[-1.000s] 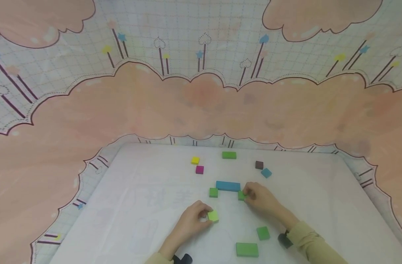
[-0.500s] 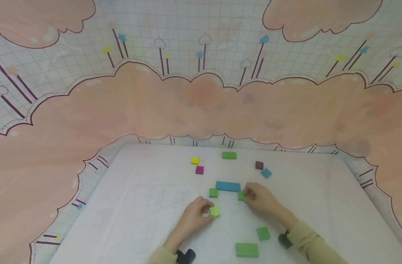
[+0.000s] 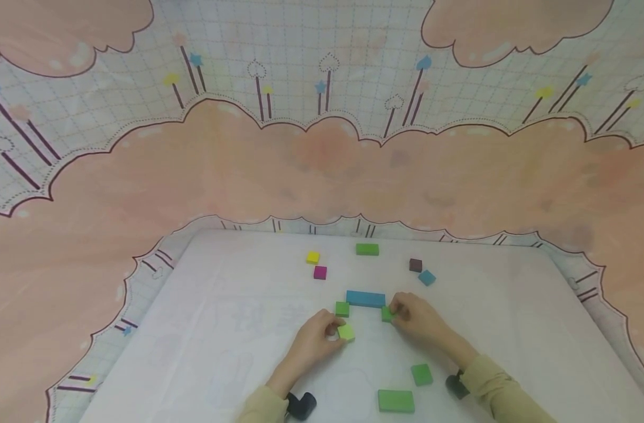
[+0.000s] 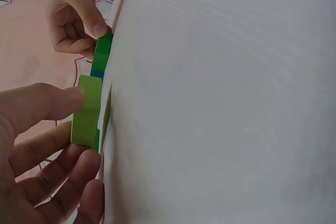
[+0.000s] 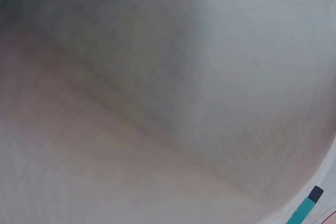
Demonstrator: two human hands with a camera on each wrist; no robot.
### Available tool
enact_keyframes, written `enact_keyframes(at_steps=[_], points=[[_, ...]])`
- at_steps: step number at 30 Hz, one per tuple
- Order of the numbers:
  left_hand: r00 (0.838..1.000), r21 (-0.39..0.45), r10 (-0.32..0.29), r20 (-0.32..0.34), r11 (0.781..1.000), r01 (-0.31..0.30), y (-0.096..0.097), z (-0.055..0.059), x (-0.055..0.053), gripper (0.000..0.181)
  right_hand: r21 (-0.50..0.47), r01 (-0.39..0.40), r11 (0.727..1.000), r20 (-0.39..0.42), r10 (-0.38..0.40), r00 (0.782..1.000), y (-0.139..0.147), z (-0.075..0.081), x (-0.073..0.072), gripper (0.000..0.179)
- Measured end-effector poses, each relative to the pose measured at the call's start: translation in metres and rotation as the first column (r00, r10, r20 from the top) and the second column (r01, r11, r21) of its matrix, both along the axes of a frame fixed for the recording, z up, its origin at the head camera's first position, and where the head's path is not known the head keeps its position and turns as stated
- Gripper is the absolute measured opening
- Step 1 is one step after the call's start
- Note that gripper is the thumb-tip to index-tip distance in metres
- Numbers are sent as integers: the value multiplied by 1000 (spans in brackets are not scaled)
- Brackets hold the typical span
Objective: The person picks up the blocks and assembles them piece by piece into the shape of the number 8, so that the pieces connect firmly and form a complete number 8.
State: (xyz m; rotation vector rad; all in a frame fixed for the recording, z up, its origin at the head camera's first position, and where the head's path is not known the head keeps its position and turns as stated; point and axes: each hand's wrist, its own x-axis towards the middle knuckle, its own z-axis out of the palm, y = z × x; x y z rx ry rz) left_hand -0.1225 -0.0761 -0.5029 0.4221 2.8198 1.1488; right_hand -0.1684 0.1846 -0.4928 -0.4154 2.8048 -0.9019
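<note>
My left hand (image 3: 312,343) pinches a light green block (image 3: 346,333) between thumb and fingertips. In the left wrist view that block (image 4: 86,113) stands close over the white table. My right hand (image 3: 419,317) pinches a darker green block (image 3: 387,315) at the right end of a long blue block (image 3: 365,299). A matching small green block (image 3: 342,309) lies at the blue block's left end, just beyond my left fingertips. The right wrist view is mostly blurred, with the hand's grip outside it.
A green block (image 3: 421,374) and a longer green block (image 3: 395,401) lie nearer me. Farther back on the table (image 3: 216,294) are yellow (image 3: 313,258), magenta (image 3: 320,272), green (image 3: 367,249), dark brown (image 3: 415,265) and blue (image 3: 427,278) blocks. A patterned cloth (image 3: 322,170) hangs behind.
My left hand has moved forward and slightly right with the light green block, closer to the small green block. The right hand holds its place.
</note>
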Motion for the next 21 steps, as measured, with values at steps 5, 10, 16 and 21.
enact_keyframes(at_steps=[5, 10, 16, 21], points=[[1000, -12, 14, -8, 1000, -14, 3, -1, -3, 29, -1, 7, 1000, 8, -7, 1000, 0, 0, 0, 15], [999, -18, 44, 12, 999, -44, 5, 0, -3, 29, -7, -2, 1000, -8, 2, 1000, 1, -1, 1, 16], [998, -2, 65, 13, 998, -65, 5, 0, -4, 28, -12, -7, 1000, -17, 7, 1000, 2, -4, 0, 16], [998, -4, 69, 4, 998, -69, 6, -1, -6, 27, -7, 8, 1000, 3, -8, 1000, 1, -4, -2, 15]])
